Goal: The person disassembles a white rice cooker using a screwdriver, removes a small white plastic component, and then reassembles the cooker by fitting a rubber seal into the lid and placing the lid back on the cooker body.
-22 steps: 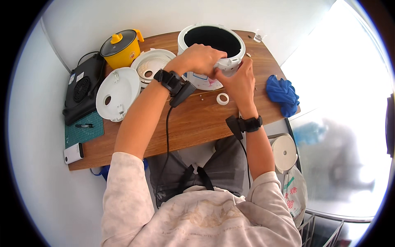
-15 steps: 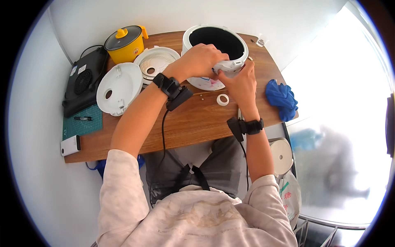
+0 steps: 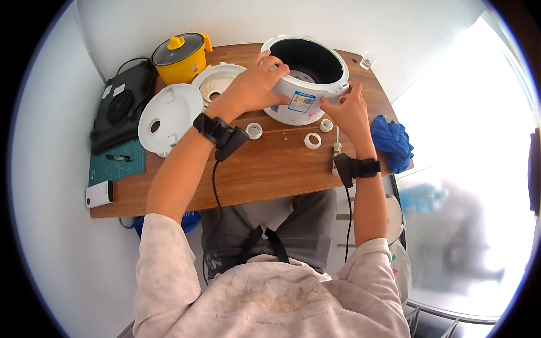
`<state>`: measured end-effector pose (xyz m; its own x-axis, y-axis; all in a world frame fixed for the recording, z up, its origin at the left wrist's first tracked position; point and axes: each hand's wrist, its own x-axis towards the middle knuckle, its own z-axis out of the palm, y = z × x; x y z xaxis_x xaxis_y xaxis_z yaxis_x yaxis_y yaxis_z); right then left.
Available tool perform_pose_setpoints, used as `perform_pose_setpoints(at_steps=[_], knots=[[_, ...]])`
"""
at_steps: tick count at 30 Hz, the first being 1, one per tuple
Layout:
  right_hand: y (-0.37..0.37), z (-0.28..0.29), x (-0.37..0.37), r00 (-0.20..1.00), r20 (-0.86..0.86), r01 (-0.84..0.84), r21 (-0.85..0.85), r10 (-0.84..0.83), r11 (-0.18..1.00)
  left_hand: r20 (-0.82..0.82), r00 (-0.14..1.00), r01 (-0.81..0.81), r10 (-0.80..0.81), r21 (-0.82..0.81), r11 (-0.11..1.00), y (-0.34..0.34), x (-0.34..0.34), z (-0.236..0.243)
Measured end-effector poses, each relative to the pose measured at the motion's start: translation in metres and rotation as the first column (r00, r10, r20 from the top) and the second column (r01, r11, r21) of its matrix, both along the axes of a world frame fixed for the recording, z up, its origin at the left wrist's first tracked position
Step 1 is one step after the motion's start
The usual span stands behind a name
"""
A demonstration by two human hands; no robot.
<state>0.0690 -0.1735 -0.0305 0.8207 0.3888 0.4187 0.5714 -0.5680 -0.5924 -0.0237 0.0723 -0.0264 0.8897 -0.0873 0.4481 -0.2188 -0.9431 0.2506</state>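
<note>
A white rice cooker body with a dark, hollow inside stands at the back of the wooden table, its blue-edged label toward me. My left hand grips its left side, fingers up at the rim and thumb low on the outer wall. At the right front, my right hand holds it below the rim, fingertips partly hidden. In front of the body lie a white ring, a small white cap and a wider round cap. A screwdriver lies close to my right wrist.
An oval white lid overlaps a round white cover on the left. Behind are a yellow pot and a black hotplate. A pen lies on a green mat near a power bank. A blue cloth sits right.
The cooker body has turned, bringing its label to face me. My hands have spread from its front rim to either side. Both caps, hidden before, now show.
</note>
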Motion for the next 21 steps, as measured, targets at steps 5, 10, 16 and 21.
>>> perform_pose_setpoints(at_steps=[5,10,16,21], knots=[[-0.005,0.008,0.009,0.999,-0.016,-0.043,-0.056,0.042,0.997,0.092,0.996,0.019,-0.022,0.029,0.999,0.001,0.001,-0.01],[-0.006,0.004,0.013,0.999,-0.001,-0.047,-0.038,0.047,0.998,0.118,0.993,-0.036,0.028,0.059,0.998,-0.006,0.0,-0.014],[-0.004,0.001,0.016,0.999,-0.025,-0.031,-0.049,0.029,0.998,0.097,0.995,0.003,-0.006,0.033,0.999,0.006,0.014,-0.014],[0.012,0.011,-0.01,0.946,0.318,0.122,-0.151,-0.068,0.981,0.198,0.98,-0.021,0.029,-0.038,0.999,0.004,0.025,-0.018]])
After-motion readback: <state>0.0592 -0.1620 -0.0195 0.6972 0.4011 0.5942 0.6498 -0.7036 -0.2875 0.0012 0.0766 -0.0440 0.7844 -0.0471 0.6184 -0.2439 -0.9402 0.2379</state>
